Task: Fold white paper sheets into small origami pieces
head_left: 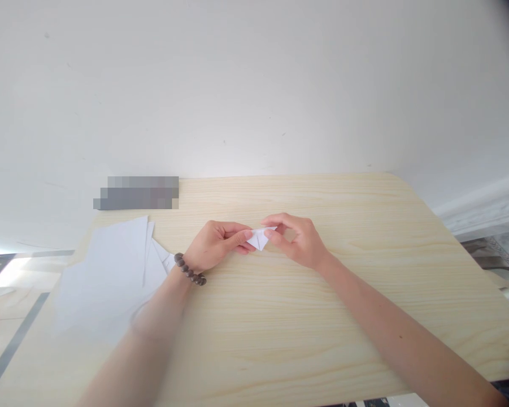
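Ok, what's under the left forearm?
White paper sheets on the wooden table; the forearm hides part of them. The left hand and right hand pinch a small folded paper.

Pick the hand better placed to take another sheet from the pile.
Left, probably: the left hand sits beside the paper pile; the right hand, also pinching the folded paper, is farther off.

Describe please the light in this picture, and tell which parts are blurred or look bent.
Head view: bright, even light, faint shadows under the left hand and right hand pinching the small folded paper; the white sheets look washed out; the left forearm is blurred; a pixelated grey block sits on the table, whose edges curve from the lens.
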Demonstrator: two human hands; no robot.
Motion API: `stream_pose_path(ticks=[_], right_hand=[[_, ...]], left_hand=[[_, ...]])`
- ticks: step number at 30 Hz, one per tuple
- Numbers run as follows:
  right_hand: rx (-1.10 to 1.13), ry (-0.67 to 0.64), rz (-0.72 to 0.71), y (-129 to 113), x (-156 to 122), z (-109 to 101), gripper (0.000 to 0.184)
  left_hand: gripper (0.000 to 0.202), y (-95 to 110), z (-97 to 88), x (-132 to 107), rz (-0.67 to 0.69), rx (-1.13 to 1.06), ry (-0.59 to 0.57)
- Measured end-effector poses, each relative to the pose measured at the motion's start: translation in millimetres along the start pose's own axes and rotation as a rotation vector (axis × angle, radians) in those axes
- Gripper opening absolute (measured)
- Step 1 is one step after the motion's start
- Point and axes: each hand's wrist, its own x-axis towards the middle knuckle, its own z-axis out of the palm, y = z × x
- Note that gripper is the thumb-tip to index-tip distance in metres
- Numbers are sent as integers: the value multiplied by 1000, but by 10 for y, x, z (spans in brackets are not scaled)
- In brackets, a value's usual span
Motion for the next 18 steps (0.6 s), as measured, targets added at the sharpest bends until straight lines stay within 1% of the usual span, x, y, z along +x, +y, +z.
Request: stream_pose_path(ticks=[2, 5, 11, 15, 18], right_hand=[[-41, -26, 28, -4, 9, 9, 16], [-71, -59, 26, -3, 20, 13, 17], [-58, -59, 54, 8, 19, 16, 19], [-53, -50, 50, 7, 24, 39, 20], [-42, -38, 45, 5, 31, 50, 19]], left_hand=[[33, -6, 23, -1, 11, 25, 14], [33, -11, 58, -5, 10, 51, 38], [33, -22, 77, -7, 11, 88, 59], [31, -32, 75, 2, 35, 141, 76], [30, -27, 82, 7, 53, 132, 73]])
